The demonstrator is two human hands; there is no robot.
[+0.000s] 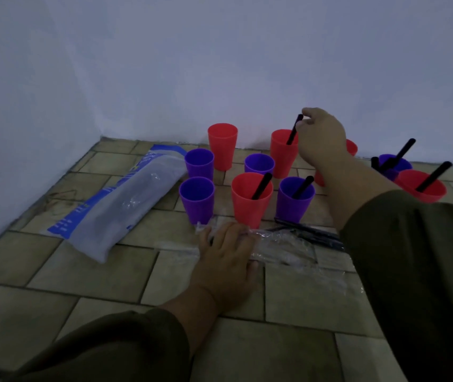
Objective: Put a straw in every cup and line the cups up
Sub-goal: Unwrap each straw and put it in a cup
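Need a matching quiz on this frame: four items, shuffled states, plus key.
Items
1. right hand
2. left hand
3. rear-left red cup
4. blue-and-white bag

States
A. lies flat on the tiled floor
B. pinches a black straw standing in the rear-middle red cup
C. rests on clear plastic wrap
D. upright, no straw inside

Pairs: 1-B, 2-C, 3-D, 4-A

The right arm, in a dark olive right sleeve (412, 271), reaches forward from the lower right with the wrist bent down. The right hand (321, 139) pinches the top of a black straw (294, 130) between thumb and fingertips. The left arm, in a matching left sleeve (109, 348), stretches in from the lower left, and the left hand (226, 253) lies palm down, fingers straight and slightly spread, on a clear plastic wrapper (288, 253).
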